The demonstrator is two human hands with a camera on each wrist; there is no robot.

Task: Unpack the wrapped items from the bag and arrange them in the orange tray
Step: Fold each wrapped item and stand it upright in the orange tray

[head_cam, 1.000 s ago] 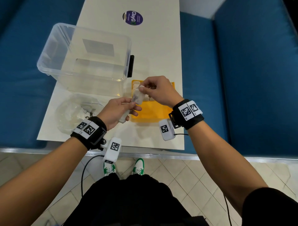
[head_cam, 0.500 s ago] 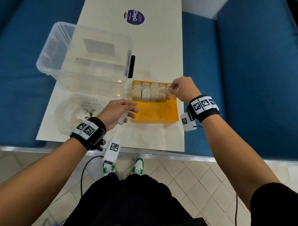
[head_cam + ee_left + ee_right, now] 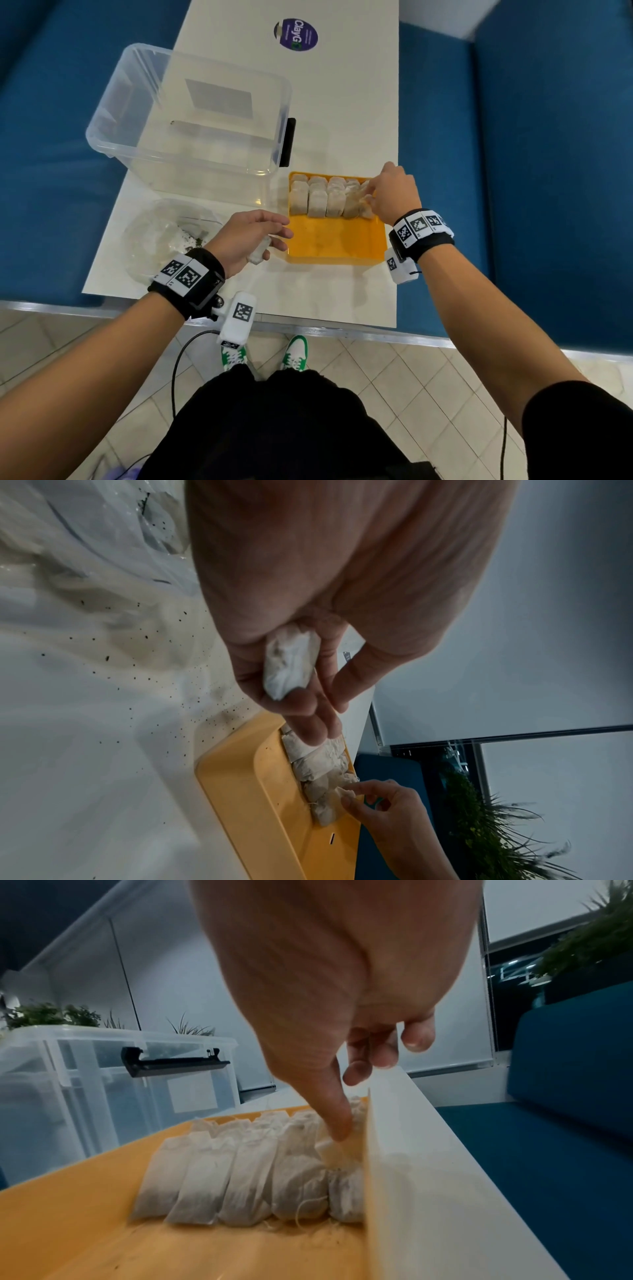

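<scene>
The orange tray (image 3: 332, 241) lies on the white table, with several pale wrapped items (image 3: 317, 200) lined up in rows along its far side. My right hand (image 3: 371, 197) is at the tray's far right corner and pinches the end wrapped item (image 3: 337, 1150) of the row, thumb pressed on its top. My left hand (image 3: 270, 240) hovers just left of the tray, its fingers curled round a white wrapped item (image 3: 291, 664). The crumpled clear bag (image 3: 164, 236) lies left of that hand, with dark crumbs scattered around it.
A large clear plastic bin (image 3: 191, 120) with a black latch (image 3: 287, 142) stands behind the bag and the tray. The tray's near half (image 3: 103, 1231) is bare. Blue seats flank the narrow table; its near edge (image 3: 239, 318) is close to my wrists.
My right hand carried a wrapped item from my left hand, in front of me, to the tray's far right corner and lowered it into the row. My left hand barely moved.
</scene>
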